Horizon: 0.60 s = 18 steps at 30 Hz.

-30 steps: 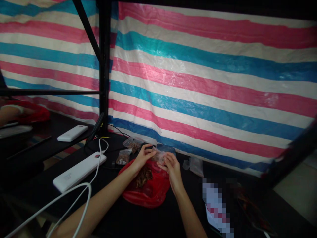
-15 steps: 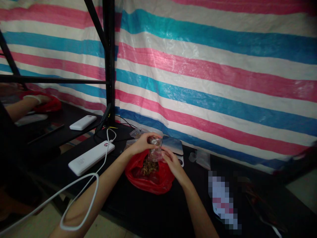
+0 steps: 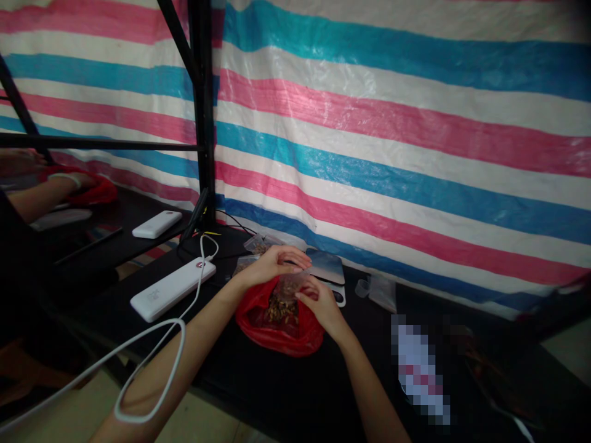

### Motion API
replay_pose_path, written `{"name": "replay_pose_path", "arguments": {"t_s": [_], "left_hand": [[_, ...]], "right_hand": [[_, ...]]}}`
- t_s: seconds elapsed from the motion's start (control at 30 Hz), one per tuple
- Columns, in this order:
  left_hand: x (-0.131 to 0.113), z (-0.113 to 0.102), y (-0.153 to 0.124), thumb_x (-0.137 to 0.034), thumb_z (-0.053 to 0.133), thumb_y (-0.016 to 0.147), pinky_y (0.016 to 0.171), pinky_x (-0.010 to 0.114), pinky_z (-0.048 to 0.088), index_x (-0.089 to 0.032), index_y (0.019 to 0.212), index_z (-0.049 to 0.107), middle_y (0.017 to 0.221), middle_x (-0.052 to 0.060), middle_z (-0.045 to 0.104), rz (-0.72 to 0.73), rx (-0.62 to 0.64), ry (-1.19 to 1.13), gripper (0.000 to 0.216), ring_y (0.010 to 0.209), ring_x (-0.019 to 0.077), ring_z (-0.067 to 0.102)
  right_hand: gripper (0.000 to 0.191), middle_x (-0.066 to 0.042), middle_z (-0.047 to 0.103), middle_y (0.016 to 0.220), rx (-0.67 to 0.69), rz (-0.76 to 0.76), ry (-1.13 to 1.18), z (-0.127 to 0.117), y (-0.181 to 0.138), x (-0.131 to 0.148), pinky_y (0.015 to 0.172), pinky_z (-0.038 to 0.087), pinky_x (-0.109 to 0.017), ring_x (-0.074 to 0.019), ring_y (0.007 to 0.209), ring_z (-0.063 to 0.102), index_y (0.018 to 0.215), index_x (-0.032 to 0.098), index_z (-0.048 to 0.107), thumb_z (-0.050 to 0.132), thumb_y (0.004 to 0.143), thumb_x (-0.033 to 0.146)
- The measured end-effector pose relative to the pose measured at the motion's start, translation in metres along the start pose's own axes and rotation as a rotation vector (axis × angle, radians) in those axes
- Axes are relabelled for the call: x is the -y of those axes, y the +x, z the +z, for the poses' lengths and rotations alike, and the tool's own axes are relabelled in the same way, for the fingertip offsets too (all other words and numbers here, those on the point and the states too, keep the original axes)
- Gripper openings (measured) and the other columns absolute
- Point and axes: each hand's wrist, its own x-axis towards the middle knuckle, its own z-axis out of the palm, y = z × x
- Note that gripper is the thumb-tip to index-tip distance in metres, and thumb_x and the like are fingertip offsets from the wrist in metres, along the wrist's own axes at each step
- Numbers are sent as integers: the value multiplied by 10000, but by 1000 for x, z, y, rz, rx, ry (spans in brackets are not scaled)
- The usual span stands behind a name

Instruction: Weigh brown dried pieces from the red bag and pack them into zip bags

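Observation:
A small clear plastic bag (image 3: 290,287) hangs between my hands, with brown bits showing in or through it. My left hand (image 3: 270,266) pinches its upper edge between thumb and fingers. At the bag's right side, my right hand (image 3: 323,307) has thumb and forefinger closed on it. Just below lies an open red plastic bag (image 3: 281,346) on the black table. Inside it is a heap of small brown-yellow pieces (image 3: 284,311), too small to name. Behind my right hand is a flat device with a shiny plate (image 3: 327,267), resembling a small scale.
Filled clear bags (image 3: 258,244) lie behind my left hand. A white power bank (image 3: 173,288) trails a white cable (image 3: 182,344) across my left forearm. Right are a clear cup (image 3: 362,287) and clear bags (image 3: 382,290). Another person's arm (image 3: 41,197) reaches into a red bag at far left.
The clear bag has come down slightly and its outline has changed, with brown bits now visible at it. My left fingers have shifted along its top. The view has tilted slightly.

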Motion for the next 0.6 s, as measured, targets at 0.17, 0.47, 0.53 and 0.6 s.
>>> {"name": "replay_pose_path", "arguments": {"t_s": [0.17, 0.47, 0.53, 0.6], "left_hand": [[1, 1, -1, -240, 678, 669, 862, 343, 442, -115, 950, 636, 948, 121, 658, 0, 14, -13, 310, 914, 212, 607], [7, -1, -2, -200, 733, 613, 894, 365, 404, -174, 1101, 525, 1079, 114, 602, 83, 27, -145, 531, 1020, 212, 551], [7, -7, -2, -199, 759, 576, 881, 346, 399, -185, 1079, 533, 1124, 107, 579, 100, 9, -56, 552, 1041, 211, 533], [9, -14, -1, -232, 735, 614, 839, 316, 405, -150, 909, 606, 1086, 102, 596, 81, -10, 85, 332, 1015, 205, 540]], "right_hand": [[285, -46, 673, 838, 64, 29, 4, -1, -3, 5, 680, 516, -345, -187, 723, 636, 947, 169, 604, 628, 670, 231], [298, -57, 678, 940, 36, -43, 76, -1, -1, 8, 800, 483, -372, -209, 864, 622, 971, 171, 627, 621, 706, 307], [294, -63, 680, 942, 25, -32, 105, -1, 0, 8, 812, 476, -370, -212, 867, 623, 956, 164, 632, 625, 703, 313], [296, -70, 675, 965, 18, -25, 107, -2, 1, 8, 821, 472, -370, -218, 890, 616, 956, 162, 631, 626, 702, 315]]}}
